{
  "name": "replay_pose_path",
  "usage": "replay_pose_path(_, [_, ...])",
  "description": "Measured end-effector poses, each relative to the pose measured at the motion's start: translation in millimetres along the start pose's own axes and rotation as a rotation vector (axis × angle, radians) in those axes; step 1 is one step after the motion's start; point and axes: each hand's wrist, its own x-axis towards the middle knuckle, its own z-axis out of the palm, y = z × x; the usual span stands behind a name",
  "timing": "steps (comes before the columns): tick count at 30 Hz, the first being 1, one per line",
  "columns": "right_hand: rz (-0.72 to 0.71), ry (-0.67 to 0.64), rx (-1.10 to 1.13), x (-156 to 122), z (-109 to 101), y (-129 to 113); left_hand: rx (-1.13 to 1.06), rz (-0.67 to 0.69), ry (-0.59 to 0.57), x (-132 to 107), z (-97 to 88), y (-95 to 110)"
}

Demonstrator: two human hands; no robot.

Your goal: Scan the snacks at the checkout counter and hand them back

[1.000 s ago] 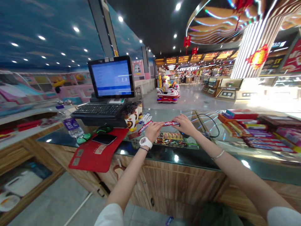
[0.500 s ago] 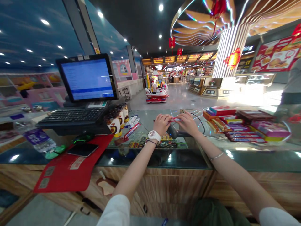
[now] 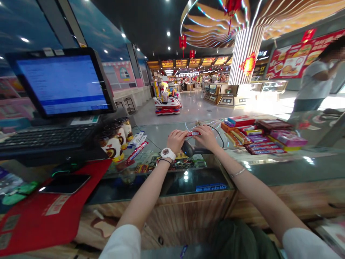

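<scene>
Between my two hands, above the glass counter [image 3: 151, 135], is a small red-wrapped candy stick [image 3: 193, 133]. My left hand [image 3: 176, 141], with a white watch on its wrist, has its fingers closed on the left end. My right hand [image 3: 207, 138], wearing a thin bracelet, grips the other end. Just below them a dark handheld barcode scanner [image 3: 188, 149] lies on the counter, its cable curving behind my right hand. A red candy roll [image 3: 137, 152] and some small blue-and-white packets [image 3: 138, 139] lie to the left.
At left stand a monitor [image 3: 63, 84], a keyboard [image 3: 45, 138] and brown-and-white cups [image 3: 114, 147]; a phone [image 3: 66, 183] rests on a red mat [image 3: 61, 219]. Boxes and bars of sweets [image 3: 258, 136] are piled at right. A person [image 3: 314, 81] stands beyond the counter.
The view has swung right and the counter things sit further left in the picture. Both hands keep hold of the candy stick above the scanner. The person at right shows more fully.
</scene>
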Motion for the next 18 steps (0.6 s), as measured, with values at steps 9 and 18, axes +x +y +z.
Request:
replay_pose_path(9, [0.056,-0.156,0.243,-10,-30,19,0.029,-0.082,0.009,-2,8.7,-22])
replay_pose_path(18, [0.023,-0.576,0.183,-27,-8,-1,0.053,-0.161,0.013,-7,11.0,-35])
